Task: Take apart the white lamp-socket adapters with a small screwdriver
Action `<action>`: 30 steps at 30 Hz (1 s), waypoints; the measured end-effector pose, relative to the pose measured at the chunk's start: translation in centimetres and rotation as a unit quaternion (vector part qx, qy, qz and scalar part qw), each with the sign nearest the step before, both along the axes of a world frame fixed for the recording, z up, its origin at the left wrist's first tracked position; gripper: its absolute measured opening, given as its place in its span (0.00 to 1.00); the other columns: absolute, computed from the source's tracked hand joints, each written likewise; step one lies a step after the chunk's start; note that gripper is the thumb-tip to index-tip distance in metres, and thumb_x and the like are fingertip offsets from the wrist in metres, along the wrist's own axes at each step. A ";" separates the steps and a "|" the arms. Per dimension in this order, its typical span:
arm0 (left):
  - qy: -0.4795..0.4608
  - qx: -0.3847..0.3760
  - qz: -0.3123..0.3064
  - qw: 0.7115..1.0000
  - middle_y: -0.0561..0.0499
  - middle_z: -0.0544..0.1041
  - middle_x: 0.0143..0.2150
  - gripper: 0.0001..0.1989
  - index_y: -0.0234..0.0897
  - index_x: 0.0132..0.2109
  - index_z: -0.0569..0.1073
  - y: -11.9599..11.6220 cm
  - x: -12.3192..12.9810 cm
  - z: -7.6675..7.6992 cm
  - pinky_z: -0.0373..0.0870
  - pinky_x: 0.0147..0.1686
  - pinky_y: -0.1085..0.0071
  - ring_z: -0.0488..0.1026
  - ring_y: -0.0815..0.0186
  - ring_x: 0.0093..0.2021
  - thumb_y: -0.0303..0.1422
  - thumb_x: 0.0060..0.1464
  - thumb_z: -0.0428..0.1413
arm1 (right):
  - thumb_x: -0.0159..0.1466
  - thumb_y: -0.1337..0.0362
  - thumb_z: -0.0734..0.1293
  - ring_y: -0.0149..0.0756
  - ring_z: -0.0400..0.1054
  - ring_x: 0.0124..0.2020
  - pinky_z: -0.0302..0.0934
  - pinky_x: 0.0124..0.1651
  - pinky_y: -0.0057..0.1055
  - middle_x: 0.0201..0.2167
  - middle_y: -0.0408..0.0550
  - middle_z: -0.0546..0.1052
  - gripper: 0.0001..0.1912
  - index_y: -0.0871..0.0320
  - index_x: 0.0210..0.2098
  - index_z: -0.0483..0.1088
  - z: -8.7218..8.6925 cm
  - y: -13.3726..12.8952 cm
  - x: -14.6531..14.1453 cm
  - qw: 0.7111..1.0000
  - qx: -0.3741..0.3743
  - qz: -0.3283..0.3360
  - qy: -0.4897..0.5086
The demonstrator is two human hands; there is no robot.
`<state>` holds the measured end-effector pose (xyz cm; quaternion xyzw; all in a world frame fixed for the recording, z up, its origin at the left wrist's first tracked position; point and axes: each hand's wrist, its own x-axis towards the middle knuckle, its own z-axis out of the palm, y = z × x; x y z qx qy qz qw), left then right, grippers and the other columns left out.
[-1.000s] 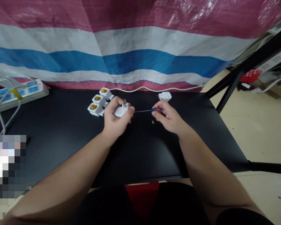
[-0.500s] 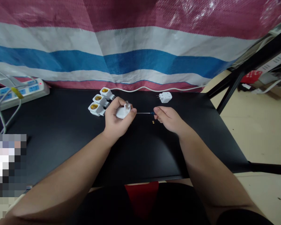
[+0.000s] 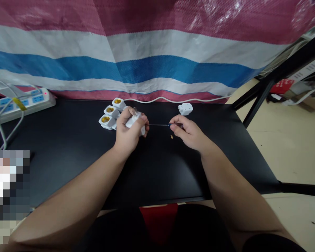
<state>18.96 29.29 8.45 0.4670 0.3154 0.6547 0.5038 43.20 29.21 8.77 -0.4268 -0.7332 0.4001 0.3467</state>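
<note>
And here we are at the black surface (image 3: 173, 168), both hands up and working close together! The left hand (image 3: 127, 134) has a white plastic adapter (image 3: 132, 120) wrapped tight, fingers (image 3: 144, 120) curled around its glossy body, metal prongs poking up and tilted away from the palm. Over on the right, the right hand (image 3: 189, 134) pinches a slim screwdriver (image 3: 160, 124) between thumb and fingers (image 3: 175, 128), a firm, narrow grip on the dark, blue-banded handle. That thin steel shaft runs nearly level across the view, its long axis pointing straight at the adapter, and the tip stops just short of it, a small gap showing. The left hand is the nearer one to that tip; the right sits back at the handle end.

Just below the shaft lies a tiny brass piece (image 3: 171, 137). Behind the left hand, three white lamp sockets (image 3: 110, 115) huddle, their brass centres gleaming. A second white adapter (image 3: 185, 109) sits beyond the right hand, and a power strip (image 3: 21, 101) lies far left, with a white cord (image 3: 173, 99) trailing along the back edge beneath a woven striped tarp (image 3: 147, 63).
</note>
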 end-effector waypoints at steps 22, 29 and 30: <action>-0.101 -0.104 -0.047 0.988 0.54 0.75 0.26 0.21 0.40 0.33 0.68 -0.2 0.4 1.6 0.61 0.14 0.79 0.73 0.69 0.23 0.42 0.48 0.73 | 0.75 0.56 0.70 0.28 0.62 0.25 0.55 0.31 0.32 0.28 0.39 0.73 0.08 0.54 0.45 0.75 0.4 -1.0 -0.8 0.994 0.109 -0.001 0.013; -0.035 -0.032 -0.013 0.999 0.56 0.77 0.27 0.23 0.42 0.34 0.64 0.2 0.2 0.4 0.65 0.14 0.78 0.75 0.69 0.23 0.40 0.50 0.73 | 0.71 0.57 0.73 0.30 0.64 0.27 0.61 0.35 0.34 0.27 0.39 0.71 0.08 0.54 0.46 0.79 0.4 -0.8 -1.0 0.988 0.130 -0.075 0.026; -0.027 -0.031 -0.007 0.999 0.57 0.77 0.28 0.23 0.42 0.34 0.65 0.3 0.2 0.3 0.66 0.14 0.78 0.75 0.69 0.23 0.39 0.51 0.73 | 0.71 0.57 0.73 0.31 0.65 0.27 0.62 0.36 0.34 0.28 0.40 0.71 0.09 0.54 0.46 0.79 0.4 -0.9 -1.1 0.988 0.130 -0.080 0.030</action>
